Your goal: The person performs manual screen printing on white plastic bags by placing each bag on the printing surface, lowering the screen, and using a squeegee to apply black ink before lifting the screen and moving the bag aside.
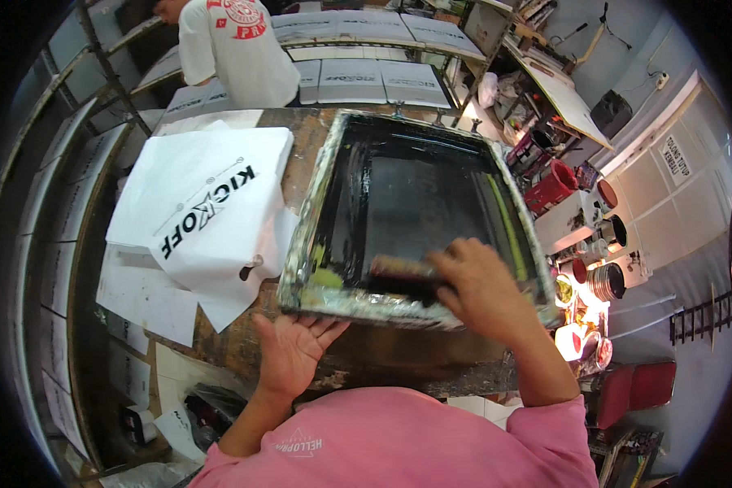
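Note:
A screen printing frame [307, 236] lies on the table in front of me, its mesh dark with black ink. My right hand [478, 291] is closed on a squeegee [400, 272] with a brownish handle, near the frame's close end. My left hand [291, 355] is palm up by the frame's near left corner, fingers stretched toward the rim and thumb apart; it grips nothing that I can see. Left of the frame lies a stack of white plastic bags [193, 187], the top one printed in black with a cut-out handle hole.
The worn wooden table [301, 130] carries all this. Beyond it, a person in a white shirt [236, 53] stands by racks [366, 81] of printed white bags. More shelves [69, 244] line the left. Ink pots and a red bucket [550, 189] crowd the right, near a red chair [638, 386].

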Action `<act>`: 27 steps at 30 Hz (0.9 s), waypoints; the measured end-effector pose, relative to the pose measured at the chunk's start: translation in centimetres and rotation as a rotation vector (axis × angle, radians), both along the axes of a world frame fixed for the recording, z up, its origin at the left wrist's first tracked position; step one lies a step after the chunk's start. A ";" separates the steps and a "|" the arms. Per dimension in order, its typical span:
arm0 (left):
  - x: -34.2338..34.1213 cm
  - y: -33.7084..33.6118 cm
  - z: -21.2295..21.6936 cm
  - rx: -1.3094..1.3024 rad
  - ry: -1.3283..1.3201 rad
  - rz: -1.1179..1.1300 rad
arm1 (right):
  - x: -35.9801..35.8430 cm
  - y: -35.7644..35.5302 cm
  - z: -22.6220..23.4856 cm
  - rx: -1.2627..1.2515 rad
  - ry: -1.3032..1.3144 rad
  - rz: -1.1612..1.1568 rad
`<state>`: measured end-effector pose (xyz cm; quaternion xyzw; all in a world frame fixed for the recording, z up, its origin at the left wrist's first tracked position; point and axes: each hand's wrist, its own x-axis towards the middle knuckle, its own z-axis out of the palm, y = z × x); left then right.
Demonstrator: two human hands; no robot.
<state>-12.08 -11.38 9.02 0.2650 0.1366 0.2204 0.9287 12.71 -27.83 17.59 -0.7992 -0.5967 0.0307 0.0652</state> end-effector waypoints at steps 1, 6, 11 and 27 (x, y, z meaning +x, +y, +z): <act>-0.7 -0.3 -2.8 0.032 0.118 -0.013 | 0.7 -0.2 -2.1 0.010 0.080 0.034; -1.7 -0.4 -10.5 -0.059 0.356 -0.029 | 7.7 3.3 -11.8 0.155 0.142 -0.005; -0.8 -0.8 -11.6 -0.117 0.443 0.023 | 19.2 12.8 -15.6 0.340 -0.092 -0.010; -1.4 -0.8 -12.8 -0.011 0.497 0.003 | 17.1 14.2 -19.9 0.288 -0.229 -0.088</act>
